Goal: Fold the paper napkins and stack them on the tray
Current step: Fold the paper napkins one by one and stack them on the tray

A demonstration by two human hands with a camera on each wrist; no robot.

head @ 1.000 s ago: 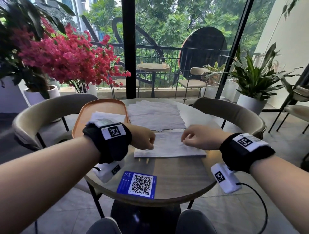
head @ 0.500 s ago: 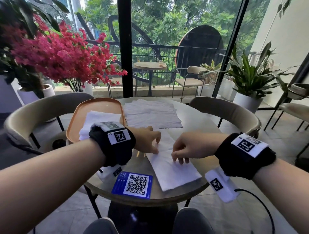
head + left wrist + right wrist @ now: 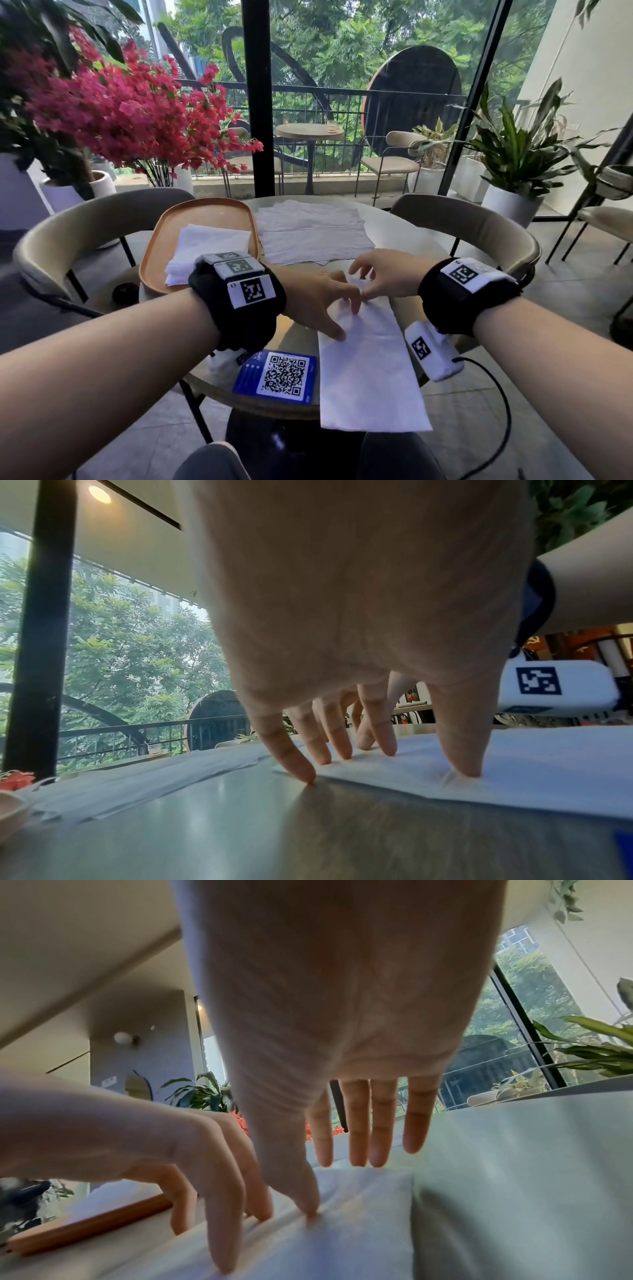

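A long folded white napkin (image 3: 370,370) lies lengthwise on the round table (image 3: 397,233), its near end hanging over the table's front edge. My left hand (image 3: 318,301) presses spread, straight fingers on the napkin's far left part (image 3: 514,772); the little finger touches bare tabletop. My right hand (image 3: 380,277) is beside it at the far end, thumb pressing the napkin (image 3: 342,1218), the other fingers straight just above it. An orange tray (image 3: 205,212) at the left holds folded napkins (image 3: 205,250). Unfolded napkins (image 3: 311,233) lie behind the hands.
A blue QR card (image 3: 277,377) lies at the front edge, left of the napkin. Curved chairs (image 3: 479,222) ring the table left and right. Potted plants and pink flowers (image 3: 130,109) stand behind, before a glass wall.
The napkin has turned from lying crosswise to pointing toward me, its near end now over the table edge. Both hands went from gripping it with curled fingers to pressing it with straight fingers.
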